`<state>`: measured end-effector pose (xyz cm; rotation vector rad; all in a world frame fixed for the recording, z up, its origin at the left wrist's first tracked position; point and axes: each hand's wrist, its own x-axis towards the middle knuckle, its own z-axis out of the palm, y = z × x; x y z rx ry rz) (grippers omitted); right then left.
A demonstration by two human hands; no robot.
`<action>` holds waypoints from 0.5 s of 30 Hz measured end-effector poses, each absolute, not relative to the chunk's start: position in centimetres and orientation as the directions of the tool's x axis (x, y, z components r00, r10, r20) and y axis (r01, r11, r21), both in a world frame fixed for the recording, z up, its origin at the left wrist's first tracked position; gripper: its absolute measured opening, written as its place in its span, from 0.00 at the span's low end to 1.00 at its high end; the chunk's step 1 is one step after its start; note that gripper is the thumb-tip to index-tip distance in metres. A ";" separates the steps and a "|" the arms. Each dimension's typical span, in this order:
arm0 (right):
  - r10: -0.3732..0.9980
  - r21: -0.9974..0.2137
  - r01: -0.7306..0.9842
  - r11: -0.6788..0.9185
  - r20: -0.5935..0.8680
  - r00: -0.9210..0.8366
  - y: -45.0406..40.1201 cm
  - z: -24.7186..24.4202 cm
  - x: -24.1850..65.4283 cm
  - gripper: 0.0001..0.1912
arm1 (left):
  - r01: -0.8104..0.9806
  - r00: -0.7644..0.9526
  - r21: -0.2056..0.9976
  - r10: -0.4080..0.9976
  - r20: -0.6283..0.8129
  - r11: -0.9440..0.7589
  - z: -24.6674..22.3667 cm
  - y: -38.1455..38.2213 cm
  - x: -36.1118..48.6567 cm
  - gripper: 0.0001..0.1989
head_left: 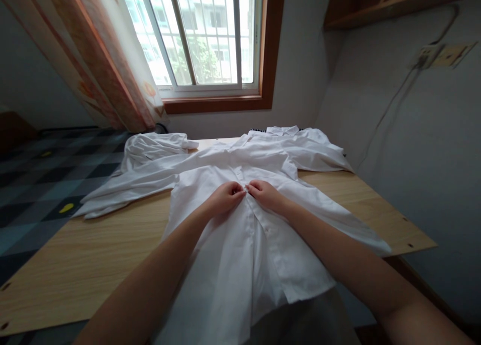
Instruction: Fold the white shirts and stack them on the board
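White cloth foremost in the head view: a shirt (233,157) spread over a pale wooden bench (120,244), sleeves (139,182) out to the sides, presumably to keep the body flat between them. Lower end toward the wearer, hem (311,295) hanging past the bench's near edge, probably to bring the front within easy reach. Left hand (227,197) and right hand (265,194) nearly meeting at the middle of the front, each pinching the button strip between thumb and fingers from its own side, likely for control of one small spot. Impossible to tell whether a button or only folded cloth between the fingertips. Nearer than the pinch, front panels parted, with a small button (267,230) visible by the right forearm. At the bench's far left, bunched white cloth (154,144), seemingly there to leave the middle for the shirt. Beyond the left edge, a dark checked cover (30,194); straight ahead, a barred window (210,39), handy for light.
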<state>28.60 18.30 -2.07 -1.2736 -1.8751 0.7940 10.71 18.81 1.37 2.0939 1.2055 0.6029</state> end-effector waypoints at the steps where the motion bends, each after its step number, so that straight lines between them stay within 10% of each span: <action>1: 0.942 -0.797 0.509 0.325 0.225 -0.249 18.2 -2.1 28.6 0.15 | 0.587 0.473 0.715 0.878 0.078 -0.380 1.2 18.9 10.7 0.14; 15: 0.946 -0.649 0.698 0.303 0.116 -0.303 16.1 1.5 29.8 0.13 | 0.685 0.555 0.582 0.831 -0.026 -0.439 2.2 19.0 10.2 0.09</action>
